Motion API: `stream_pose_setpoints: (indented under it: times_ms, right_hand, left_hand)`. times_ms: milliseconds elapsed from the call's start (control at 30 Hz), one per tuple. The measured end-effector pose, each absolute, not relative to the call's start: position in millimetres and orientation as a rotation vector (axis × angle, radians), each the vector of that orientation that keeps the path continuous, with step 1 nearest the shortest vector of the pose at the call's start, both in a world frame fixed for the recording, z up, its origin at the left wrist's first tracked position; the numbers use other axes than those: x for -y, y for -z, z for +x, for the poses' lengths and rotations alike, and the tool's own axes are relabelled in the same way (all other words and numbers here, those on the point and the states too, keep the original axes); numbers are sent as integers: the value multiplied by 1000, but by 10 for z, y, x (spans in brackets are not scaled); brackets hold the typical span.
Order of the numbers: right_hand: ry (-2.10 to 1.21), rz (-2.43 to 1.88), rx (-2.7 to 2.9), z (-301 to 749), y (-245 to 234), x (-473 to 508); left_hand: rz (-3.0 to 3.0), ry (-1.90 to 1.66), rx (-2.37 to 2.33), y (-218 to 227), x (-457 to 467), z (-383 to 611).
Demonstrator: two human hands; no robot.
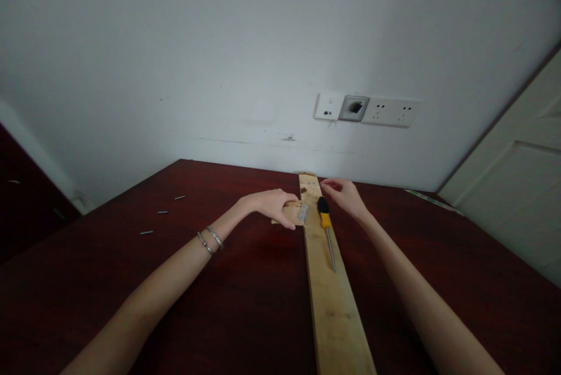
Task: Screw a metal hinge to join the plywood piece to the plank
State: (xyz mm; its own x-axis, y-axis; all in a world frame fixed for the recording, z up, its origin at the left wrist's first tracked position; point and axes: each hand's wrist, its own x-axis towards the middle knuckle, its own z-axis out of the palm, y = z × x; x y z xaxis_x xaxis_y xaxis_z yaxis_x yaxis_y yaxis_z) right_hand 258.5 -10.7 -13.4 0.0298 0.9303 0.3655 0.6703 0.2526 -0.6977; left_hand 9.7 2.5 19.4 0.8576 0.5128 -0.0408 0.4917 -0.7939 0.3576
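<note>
A long wooden board runs away from me across the dark red table. Against its left side lies a short wooden piece, and a small metal hinge sits where the two meet. My left hand is closed round the short piece, thumb on the near side and fingers on the far side. By the board's right edge, near its far end, my right hand has its fingertips pinched together; anything between them is too small to make out. A screwdriver with a black and yellow handle rests on the board, its tip towards me.
Three thin metal pieces, perhaps screws, lie apart on the table at the left. Behind it rises a white wall with sockets. A pale, narrow strip lies near the far right edge, beside a white panelled door.
</note>
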Motion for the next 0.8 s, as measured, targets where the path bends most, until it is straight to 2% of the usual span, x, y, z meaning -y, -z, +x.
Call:
stream_pose_setpoints:
  times_ms: [100, 167, 400, 600, 800]
  right_hand:
    - [-844, -1353, 1853, 2433, -22, 210]
    - [-959, -1282, 1974, 2341, -78, 272]
    - [-954, -1338, 1978, 2273, -86, 322]
    - [-1163, -1284, 2021, 2278, -74, 311]
    - [-1234, -1323, 1903, 2193, -155, 382]
  left_hand:
    - [2741, -111, -774, -200, -15, 108]
    - [2778, -124, -807, -211, -2, 116]
    - [2819, -112, -850, -252, 18, 125]
    - [2793, -98, -862, -268, 9, 114]
    - [2777, -42, -877, -266, 20, 123]
